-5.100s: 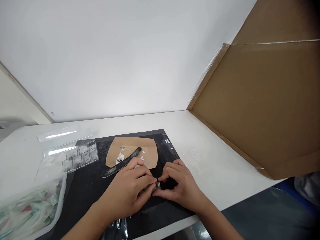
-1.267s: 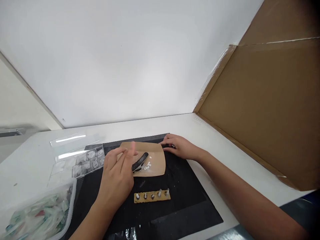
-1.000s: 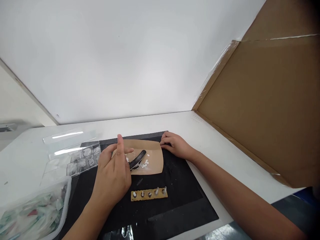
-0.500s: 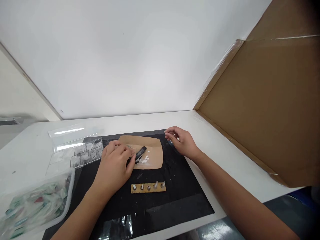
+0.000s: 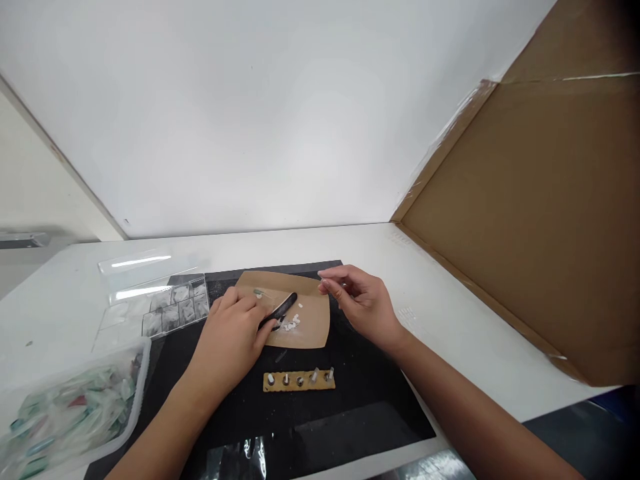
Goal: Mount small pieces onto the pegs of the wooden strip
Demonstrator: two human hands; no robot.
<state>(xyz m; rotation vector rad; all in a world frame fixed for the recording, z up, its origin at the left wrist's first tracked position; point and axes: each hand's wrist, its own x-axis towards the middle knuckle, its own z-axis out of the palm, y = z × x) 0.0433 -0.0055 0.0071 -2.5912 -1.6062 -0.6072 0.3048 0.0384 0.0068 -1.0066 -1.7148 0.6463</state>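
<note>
My left hand (image 5: 235,327) is closed on a black-handled tool (image 5: 285,307) lying at a slant over a sheet of brown paper (image 5: 310,333). Most of the tool's near end is hidden by the fingers. Small white pieces (image 5: 290,325) are scattered on the paper beside the tool. My right hand (image 5: 363,300) is raised at the paper's right edge, thumb and fingertips pinched together; something tiny and pale may be between them, too small to name. In front of the paper lies a tan strip (image 5: 299,382) with several short pegs, some carrying whitish or clear pieces.
A black mat (image 5: 350,400) covers part of the white table. A clear compartment box (image 5: 175,310) with its lid raised stands at the left, behind a plastic tub (image 5: 143,380) full of small packets. A cardboard panel (image 5: 540,200) rises on the right.
My right hand has moved left and slightly down, from the mat's far right corner to the paper's edge. My left hand stays at the black-handled tool, which has shifted slightly.
</note>
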